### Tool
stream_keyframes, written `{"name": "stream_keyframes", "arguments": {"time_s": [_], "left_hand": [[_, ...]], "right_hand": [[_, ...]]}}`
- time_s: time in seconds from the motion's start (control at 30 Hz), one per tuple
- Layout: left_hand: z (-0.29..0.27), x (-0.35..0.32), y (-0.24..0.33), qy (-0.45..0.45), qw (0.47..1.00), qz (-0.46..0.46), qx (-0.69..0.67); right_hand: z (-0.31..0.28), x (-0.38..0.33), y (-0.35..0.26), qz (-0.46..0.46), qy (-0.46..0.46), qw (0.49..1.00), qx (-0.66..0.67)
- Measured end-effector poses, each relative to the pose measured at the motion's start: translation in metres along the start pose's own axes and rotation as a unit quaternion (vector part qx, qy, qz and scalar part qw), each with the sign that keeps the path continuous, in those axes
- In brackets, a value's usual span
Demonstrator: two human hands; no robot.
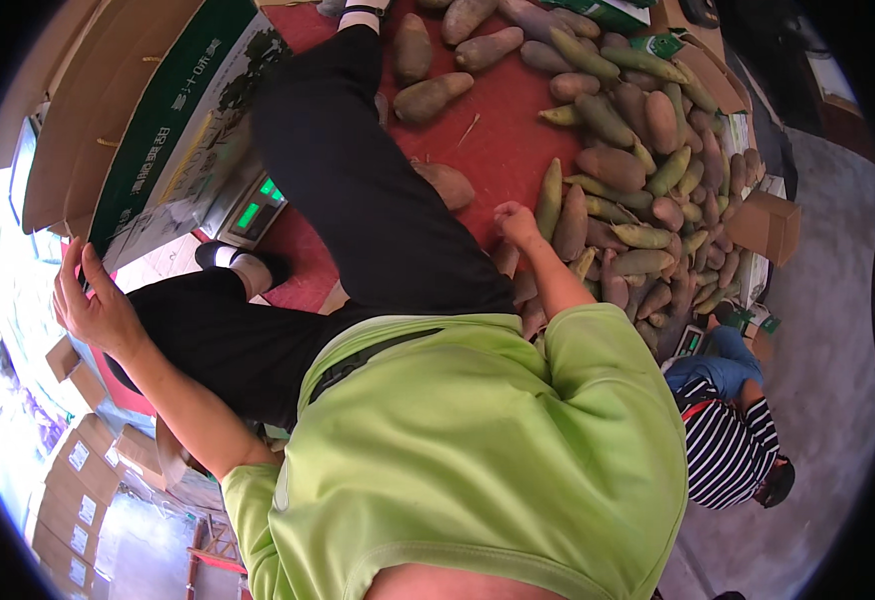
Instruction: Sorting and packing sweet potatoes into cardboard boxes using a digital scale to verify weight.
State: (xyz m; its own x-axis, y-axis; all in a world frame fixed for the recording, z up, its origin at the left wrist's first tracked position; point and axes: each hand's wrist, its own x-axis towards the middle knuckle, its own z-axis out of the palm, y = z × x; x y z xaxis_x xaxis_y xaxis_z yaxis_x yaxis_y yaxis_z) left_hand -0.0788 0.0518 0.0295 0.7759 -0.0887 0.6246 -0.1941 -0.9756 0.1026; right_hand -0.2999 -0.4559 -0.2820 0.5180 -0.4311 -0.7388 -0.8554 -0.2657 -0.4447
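Note:
My left hand (98, 305) has its fingers stretched apart at the corner of a large green and white carton (173, 150); the fingertips meet or nearly meet its edge, and I cannot tell which. The carton stands tall beside a scale (245, 212) with a lit green display. Over the red floor covering, my right hand (518, 223) is closed, fingers curled, and no object shows in it. Close beside it lie a green, radish-like root (549, 198) and a brownish-red one (571, 226). Another thick brownish root (445, 185) rests next to my knee.
A big heap of green and reddish roots (648, 170) spreads along the right. Several loose ones (433, 97) lie at the far side. A person in a striped top (723, 455) bends by the heap near a small brown box (766, 227). Stacked cartons (73, 500) stand at lower left.

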Motion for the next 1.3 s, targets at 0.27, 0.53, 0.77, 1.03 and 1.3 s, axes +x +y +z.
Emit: {"name": "stream_keyframes", "arguments": {"time_s": [0.27,0.53,0.77,1.03,1.3], "left_hand": [[-0.001,0.000,-0.002,0.006,1.000,-0.001,0.003],[0.008,0.003,0.003,0.021,0.999,0.032,0.005],[-0.002,0.003,0.012,0.021,0.997,0.041,0.058],[-0.002,0.003,0.009,0.026,0.999,0.028,0.039],[-0.006,0.004,0.010,0.039,0.999,0.016,0.011]], "right_hand": [[-0.076,-0.007,0.026,-0.027,0.317,0.918,-0.239],[-0.113,-0.013,0.081,0.179,0.238,0.944,-0.145],[-0.099,-0.022,0.034,0.306,0.200,0.918,-0.153],[-0.088,-0.011,0.026,0.261,0.222,0.928,-0.145],[-0.075,0.016,0.038,0.044,0.180,0.969,0.163]]}}
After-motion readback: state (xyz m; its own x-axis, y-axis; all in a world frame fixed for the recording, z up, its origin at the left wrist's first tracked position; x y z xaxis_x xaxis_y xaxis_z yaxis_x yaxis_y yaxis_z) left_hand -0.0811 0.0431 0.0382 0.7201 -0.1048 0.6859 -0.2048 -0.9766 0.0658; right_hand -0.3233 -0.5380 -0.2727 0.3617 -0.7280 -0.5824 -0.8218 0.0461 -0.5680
